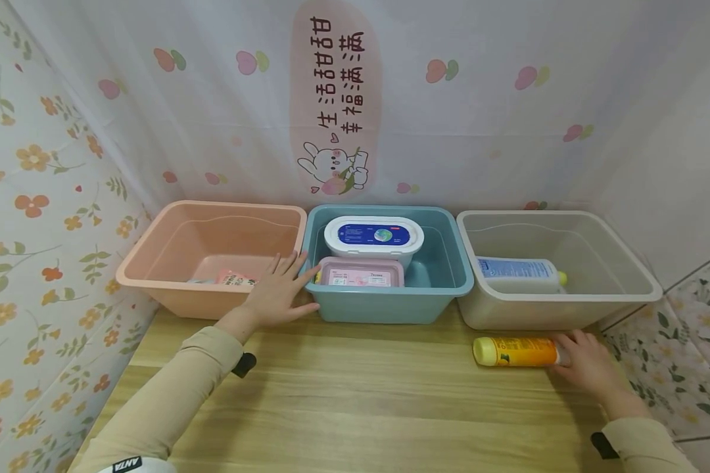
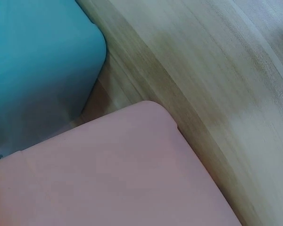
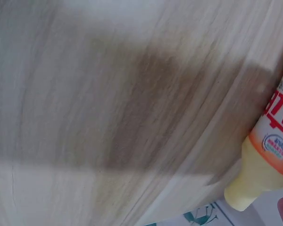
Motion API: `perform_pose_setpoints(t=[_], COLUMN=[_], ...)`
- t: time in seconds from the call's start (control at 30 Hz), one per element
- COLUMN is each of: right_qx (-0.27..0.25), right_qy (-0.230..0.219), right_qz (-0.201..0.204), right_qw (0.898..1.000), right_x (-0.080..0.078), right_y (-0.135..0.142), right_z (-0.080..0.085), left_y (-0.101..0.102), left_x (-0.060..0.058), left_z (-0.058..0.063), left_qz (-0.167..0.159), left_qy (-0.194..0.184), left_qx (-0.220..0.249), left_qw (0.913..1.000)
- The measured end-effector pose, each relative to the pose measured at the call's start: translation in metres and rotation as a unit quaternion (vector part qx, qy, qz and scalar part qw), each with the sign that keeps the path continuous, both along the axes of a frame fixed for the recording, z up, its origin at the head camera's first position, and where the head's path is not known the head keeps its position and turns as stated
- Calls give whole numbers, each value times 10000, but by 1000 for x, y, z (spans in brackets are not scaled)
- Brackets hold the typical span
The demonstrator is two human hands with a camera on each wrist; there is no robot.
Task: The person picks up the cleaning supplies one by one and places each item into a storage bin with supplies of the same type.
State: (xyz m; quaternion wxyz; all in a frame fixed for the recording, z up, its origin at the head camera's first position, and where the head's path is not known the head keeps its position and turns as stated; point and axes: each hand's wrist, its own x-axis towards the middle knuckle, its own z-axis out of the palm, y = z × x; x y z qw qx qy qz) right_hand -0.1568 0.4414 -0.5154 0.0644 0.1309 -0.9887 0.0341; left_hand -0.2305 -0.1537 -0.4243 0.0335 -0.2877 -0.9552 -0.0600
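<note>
My left hand (image 1: 278,289) rests with spread, straight fingers over the adjoining rims of the peach bin (image 1: 213,286) and the blue bin (image 1: 384,305). It holds nothing, and the left wrist view shows mainly the outer walls of these bins. At the right, an orange bottle with yellow ends (image 1: 523,352) lies on its side in front of the beige bin (image 1: 559,315). My right hand (image 1: 591,368) grips its right end, thumb on the near side and fingers on the far side. In the right wrist view the bottle (image 3: 276,136) shows a white label with red characters.
Wipes packs, a white-lidded box (image 1: 374,238) and a pink one (image 1: 361,272), stand in the blue bin. A blue-and-white bottle (image 1: 517,272) lies in the beige bin. Red packaging (image 1: 236,278) lies in the peach bin. The wooden table (image 1: 390,394) extends in front.
</note>
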Motion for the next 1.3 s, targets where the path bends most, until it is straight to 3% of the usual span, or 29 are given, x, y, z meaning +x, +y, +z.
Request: perform_pose_setpoints(t=[0.27, 0.43, 0.63, 0.77, 0.93, 1.17, 1.3], right_qx=[-95, -106, -747, -1195, -1904, -3329, -3580], right_qy=[-486, -512, -785, -1198, -1988, -3095, -3308], right_qz=[-93, -49, 183, 45, -203, -13, -94], right_qw=[9987, 9986, 9939, 9856, 9612, 8907, 8731], right_x=[-4, -5, 3, 9, 13, 17, 21], right_y=[12, 18, 24, 23, 18, 25, 32], right_z=[-6, -8, -6, 3, 22, 48, 52], left_y=[1, 2, 4, 4, 3, 4, 4], left_x=[0, 0, 1, 2, 3, 3, 3], left_z=[1, 1, -1, 0, 2, -1, -1], left_qz=[24, 39, 24, 80, 176, 88, 92], left_qy=[26, 70, 116, 80, 125, 259, 298], left_qx=[10, -12, -26, -24, -5, 31, 50], left_qw=[10000, 10000, 9999, 9999, 9998, 9996, 9995])
